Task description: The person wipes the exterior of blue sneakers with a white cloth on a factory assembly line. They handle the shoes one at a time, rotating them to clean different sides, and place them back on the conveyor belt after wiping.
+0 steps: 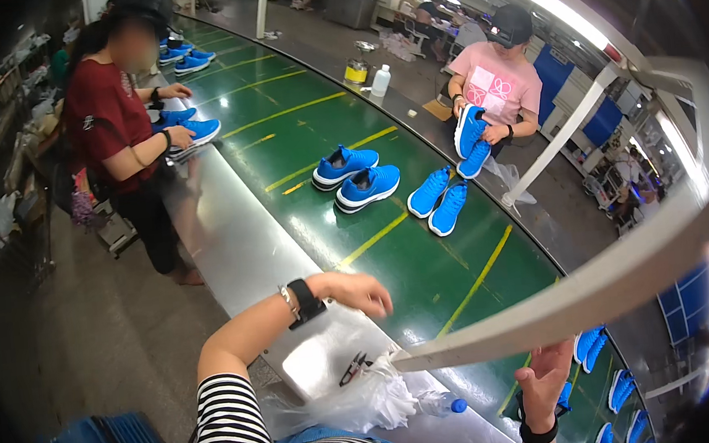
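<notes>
Here's the left hand [362, 292], black band at the wrist, hanging above the inner edge of the green belt with yellow lines [279, 127] – fingers loosely curled, grip released, nothing visible in it. Over at lower right, the right hand [543, 384] is raised, palm bare and thumb spread, its grip slack too; the white metal beam [604, 284] crosses by its fingertips. Just beside that wrist a blue shoe peeks out [564, 395], mostly hidden.

Centre frame, two pairs of blue knit shoes with white soles [368, 188] stand on the belt, apart from both hands. Below, the silver metal counter [224, 224] carries a crumpled clear plastic bag [383, 400] and a blue-capped clear bottle [446, 403]. Upper right, a person in a pink shirt [498, 82] holds two more blue shoes – upper left, a person in dark red [101, 117] handles others.
</notes>
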